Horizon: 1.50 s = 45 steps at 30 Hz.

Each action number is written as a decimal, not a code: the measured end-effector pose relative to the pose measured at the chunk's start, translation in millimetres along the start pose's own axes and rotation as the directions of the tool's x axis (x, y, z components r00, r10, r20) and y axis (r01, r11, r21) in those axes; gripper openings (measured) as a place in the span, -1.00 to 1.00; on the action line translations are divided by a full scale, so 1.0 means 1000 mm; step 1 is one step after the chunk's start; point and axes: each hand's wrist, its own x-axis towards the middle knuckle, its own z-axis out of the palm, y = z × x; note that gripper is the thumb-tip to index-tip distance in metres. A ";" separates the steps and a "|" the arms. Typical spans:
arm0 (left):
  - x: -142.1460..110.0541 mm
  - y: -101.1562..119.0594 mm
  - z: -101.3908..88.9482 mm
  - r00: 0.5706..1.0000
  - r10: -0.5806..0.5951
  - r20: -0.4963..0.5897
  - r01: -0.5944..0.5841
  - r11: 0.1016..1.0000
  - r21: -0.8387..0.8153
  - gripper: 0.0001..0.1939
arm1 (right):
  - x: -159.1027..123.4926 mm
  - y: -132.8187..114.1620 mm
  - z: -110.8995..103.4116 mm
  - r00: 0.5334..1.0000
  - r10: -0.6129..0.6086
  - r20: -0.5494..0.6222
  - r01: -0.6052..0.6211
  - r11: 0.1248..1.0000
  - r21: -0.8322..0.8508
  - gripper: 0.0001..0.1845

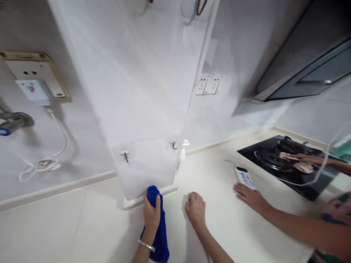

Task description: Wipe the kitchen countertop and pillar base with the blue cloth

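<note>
My left hand [151, 215], with a silver bangle at the wrist, grips a blue cloth [162, 237]. The bunched top of the cloth meets the raised ledge [134, 203] at the foot of a white pillar [145, 91]; the rest hangs down over the counter beneath my wrist. To the right of the pillar, my right hand [196, 208] rests on the cream countertop [219, 223] with its fingers curled in. Nothing shows in that hand, and its palm side is hidden.
A co-worker's hand [251, 197] touches a white device [245, 178] with a cord. Their other hand wipes the black gas stove [296, 179] with a pale cloth [303, 167]. Hooks [125, 156] stick out from the pillar. A plugged-in charger [34, 91] and a valve [16, 120] are at left.
</note>
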 end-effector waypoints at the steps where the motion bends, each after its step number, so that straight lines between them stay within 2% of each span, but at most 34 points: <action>1: -0.001 0.003 -0.004 1.000 0.001 -0.014 -0.001 1.000 0.019 -0.36 | 0.001 -0.001 0.000 1.000 0.007 -0.003 -0.007 1.000 0.002 -0.86; 2: -0.002 0.006 -0.008 0.999 0.039 -0.030 -0.037 0.998 0.041 -0.36 | 0.001 -0.001 -0.001 1.000 0.014 -0.004 -0.014 1.000 0.003 -0.86; 4: -0.003 0.011 -0.012 0.976 0.214 -0.040 -0.209 0.972 0.106 -0.43 | 0.002 -0.002 -0.002 1.000 0.024 -0.003 -0.024 1.000 0.007 -0.86; 5: -0.003 0.013 -0.012 0.945 0.326 -0.027 -0.319 0.936 0.148 -0.49 | 0.003 -0.003 -0.002 1.000 0.028 -0.001 -0.028 1.000 0.009 -0.86; 7: -0.001 0.013 -0.006 0.853 0.520 0.053 -0.516 0.822 0.242 -0.59 | 0.003 -0.003 -0.002 1.000 0.031 0.003 -0.031 0.999 0.010 -0.85; 9: 0.002 0.006 0.007 0.787 0.596 0.156 -0.611 0.720 0.329 -0.56 | 0.003 -0.003 0.000 1.000 0.028 -0.001 -0.028 1.000 0.004 -0.84; 13: 0.003 -0.022 0.039 0.732 0.622 0.278 -0.678 0.627 0.384 -0.42 | 0.003 -0.001 0.004 0.999 0.016 -0.028 -0.017 1.000 -0.006 -0.82; 16: 0.004 -0.039 0.047 0.747 0.592 0.304 -0.664 0.638 0.390 -0.44 | 0.003 0.001 0.005 1.000 0.015 -0.028 -0.014 1.000 0.009 -0.81; 18: 0.006 -0.042 0.044 0.745 0.559 0.365 -0.667 0.645 0.373 -0.48 | 0.004 0.001 0.005 1.000 0.021 -0.017 -0.020 1.000 0.017 -0.81; 20: 0.008 -0.040 0.038 0.715 0.547 0.435 -0.694 0.632 0.346 -0.51 | 0.004 0.000 0.004 1.000 0.024 -0.009 -0.024 1.000 0.020 -0.82; 23: 0.008 -0.034 0.030 0.671 0.586 0.455 -0.739 0.575 0.351 -0.54 | 0.004 -0.001 0.003 0.999 0.033 -0.007 -0.032 0.999 0.018 -0.82; 24: 0.007 -0.033 0.026 0.643 0.625 0.442 -0.765 0.541 0.349 -0.54 | 0.004 -0.001 0.003 0.999 0.037 -0.008 -0.037 0.999 0.016 -0.82; 28: 0.004 -0.023 0.002 0.478 0.822 0.309 -0.871 0.399 0.286 -0.57 | 0.004 0.000 0.005 0.999 0.047 -0.017 -0.046 0.999 0.012 -0.78; 29: 0.004 -0.019 -0.007 0.464 0.842 0.274 -0.878 0.397 0.268 -0.57 | 0.004 0.000 0.006 0.999 0.044 -0.020 -0.044 0.999 0.014 -0.78; 30: 0.004 -0.015 -0.017 0.476 0.842 0.253 -0.874 0.420 0.244 -0.57 | 0.004 -0.001 0.006 0.999 0.040 -0.020 -0.039 0.999 0.020 -0.77; 31: 0.003 -0.009 -0.026 0.516 0.822 0.240 -0.854 0.473 0.217 -0.57 | 0.004 -0.001 0.006 0.999 0.034 -0.019 -0.034 0.999 0.028 -0.77; 32: 0.003 -0.003 -0.035 0.582 0.781 0.227 -0.813 0.553 0.182 -0.58 | 0.004 -0.001 0.006 0.999 0.031 -0.018 -0.030 0.999 0.038 -0.78; 34: -0.002 0.008 -0.046 0.769 0.615 0.175 -0.634 0.769 0.085 -0.61 | 0.004 -0.002 0.005 0.999 0.032 -0.021 -0.031 0.998 0.059 -0.77; 35: -0.005 0.013 -0.049 0.870 0.476 0.133 -0.481 0.877 0.011 -0.61 | 0.004 -0.001 0.004 0.999 0.036 -0.025 -0.034 0.997 0.073 -0.76; 36: -0.011 0.016 -0.049 0.951 0.299 0.083 -0.291 0.952 -0.095 -0.61 | 0.003 -0.001 0.004 0.999 0.043 -0.030 -0.040 0.995 0.095 -0.75; 37: -0.017 0.017 -0.047 0.994 0.098 0.056 -0.082 0.968 -0.236 -0.62 | 0.003 0.000 0.004 0.998 0.054 -0.037 -0.048 0.990 0.130 -0.75; 38: -0.024 0.017 -0.044 0.992 -0.106 0.073 0.126 0.912 -0.390 -0.64 | 0.002 0.001 0.004 0.997 0.065 -0.045 -0.056 0.982 0.182 -0.76; 39: -0.031 0.016 -0.040 0.951 -0.279 0.134 0.306 0.784 -0.541 -0.68 | 0.001 0.002 0.003 0.995 0.081 -0.054 -0.065 0.965 0.253 -0.78; 40: -0.039 0.014 -0.037 0.887 -0.390 0.245 0.449 0.616 -0.647 -0.72 | -0.002 0.001 0.001 0.994 0.097 -0.054 -0.072 0.936 0.344 -0.82; 42: -0.053 0.009 -0.032 0.756 -0.470 0.456 0.624 0.308 -0.718 -0.76 | -0.014 -0.003 -0.005 0.995 0.102 0.007 -0.088 0.818 0.569 -0.84; 43: -0.059 0.007 -0.032 0.711 -0.468 0.525 0.666 0.209 -0.716 -0.76 | -0.022 -0.008 -0.011 0.994 0.069 0.086 -0.109 0.724 0.681 -0.80; 44: -0.065 0.005 -0.033 0.689 -0.458 0.562 0.683 0.151 -0.715 -0.75 | -0.033 -0.015 -0.017 0.982 0.005 0.188 -0.151 0.617 0.773 -0.73; 45: -0.070 0.005 -0.034 0.686 -0.449 0.572 0.684 0.129 -0.718 -0.72 | -0.045 -0.022 -0.024 0.953 -0.080 0.292 -0.212 0.513 0.832 -0.66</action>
